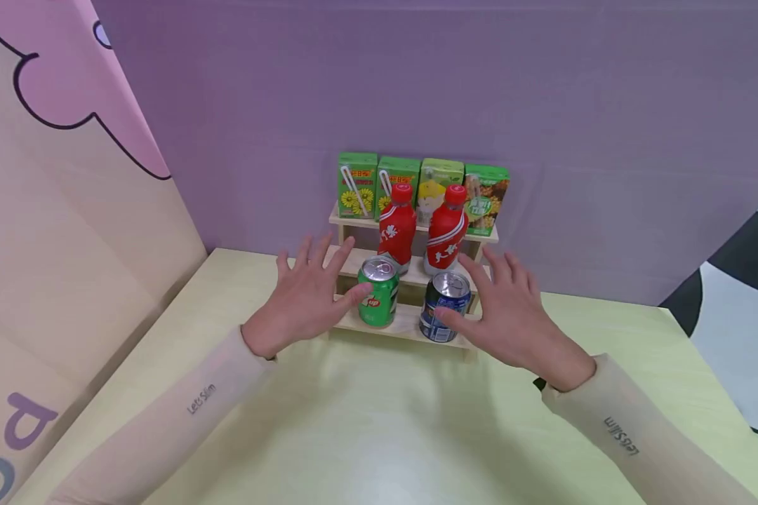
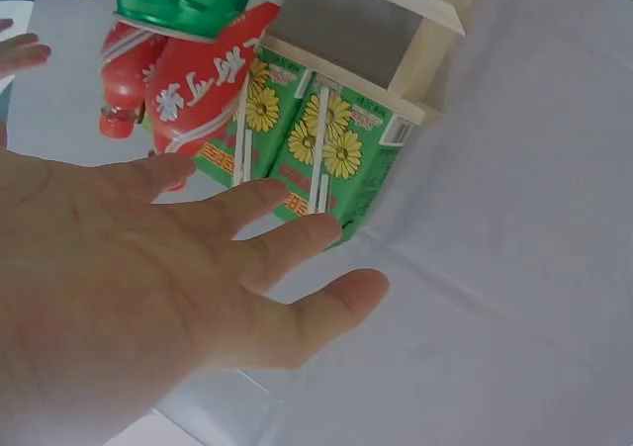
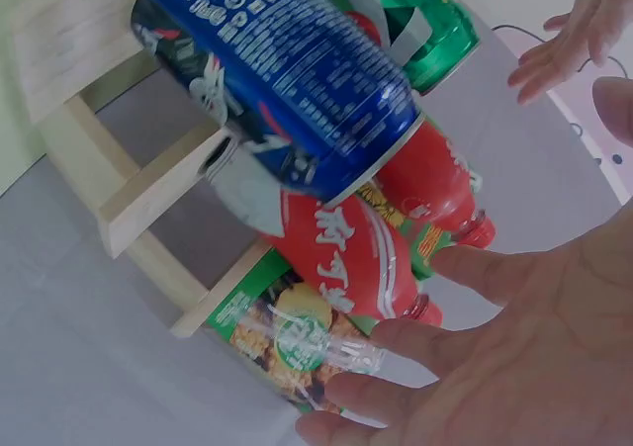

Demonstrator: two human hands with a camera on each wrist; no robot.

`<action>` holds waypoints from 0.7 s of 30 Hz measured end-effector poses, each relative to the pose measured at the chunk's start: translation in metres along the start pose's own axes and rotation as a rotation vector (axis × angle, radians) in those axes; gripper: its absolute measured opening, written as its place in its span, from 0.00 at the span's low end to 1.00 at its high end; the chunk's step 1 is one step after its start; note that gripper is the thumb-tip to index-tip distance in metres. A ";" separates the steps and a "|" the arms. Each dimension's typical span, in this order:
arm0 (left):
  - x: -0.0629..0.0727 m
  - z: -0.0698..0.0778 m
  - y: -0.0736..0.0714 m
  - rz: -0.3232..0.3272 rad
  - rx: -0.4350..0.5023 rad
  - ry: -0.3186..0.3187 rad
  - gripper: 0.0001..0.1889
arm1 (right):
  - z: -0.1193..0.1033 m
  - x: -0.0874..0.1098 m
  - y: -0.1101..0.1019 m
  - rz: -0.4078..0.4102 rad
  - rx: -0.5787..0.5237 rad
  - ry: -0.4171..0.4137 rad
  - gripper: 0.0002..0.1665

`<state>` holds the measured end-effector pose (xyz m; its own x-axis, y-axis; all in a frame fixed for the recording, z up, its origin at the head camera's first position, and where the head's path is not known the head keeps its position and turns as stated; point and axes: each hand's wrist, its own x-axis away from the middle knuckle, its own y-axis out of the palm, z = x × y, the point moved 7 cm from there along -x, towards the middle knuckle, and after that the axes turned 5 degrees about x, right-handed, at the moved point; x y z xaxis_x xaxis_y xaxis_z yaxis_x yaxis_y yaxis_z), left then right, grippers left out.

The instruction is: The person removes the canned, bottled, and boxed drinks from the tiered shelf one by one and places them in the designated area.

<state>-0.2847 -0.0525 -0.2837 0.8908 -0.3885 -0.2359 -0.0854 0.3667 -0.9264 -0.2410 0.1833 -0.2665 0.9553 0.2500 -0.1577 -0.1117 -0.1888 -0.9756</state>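
My left hand (image 1: 309, 298) is spread with straight fingers beside a green soda can (image 1: 379, 298), its thumb overlapping the can in the head view. On the other side my right hand (image 1: 508, 315) is spread too, its thumb in front of a dark blue can (image 1: 442, 312). Both cans stand upright on the lowest step of a small wooden shelf (image 1: 407, 324). Behind them, two red bottles (image 1: 396, 228) occupy the middle step. Several drink cartons (image 1: 356, 186) line the top step, some with straws on the front. Neither hand grips anything.
The shelf stands on a pale wooden table (image 1: 379, 421), close to a purple-grey backdrop (image 1: 417, 77). A cartoon-printed panel (image 1: 69, 210) borders the left side. A black-and-white patterned surface (image 1: 739, 308) lies past the table's right edge.
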 end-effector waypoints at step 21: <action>-0.132 -0.035 -0.061 0.284 0.178 0.056 0.26 | 0.098 -0.051 0.044 0.150 -0.271 0.142 0.13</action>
<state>-0.4126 -0.0529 -0.2067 0.8162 -0.2938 -0.4975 -0.2429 0.6067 -0.7569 -0.3212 0.2558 -0.3159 0.9645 0.0690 -0.2548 -0.1952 -0.4636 -0.8643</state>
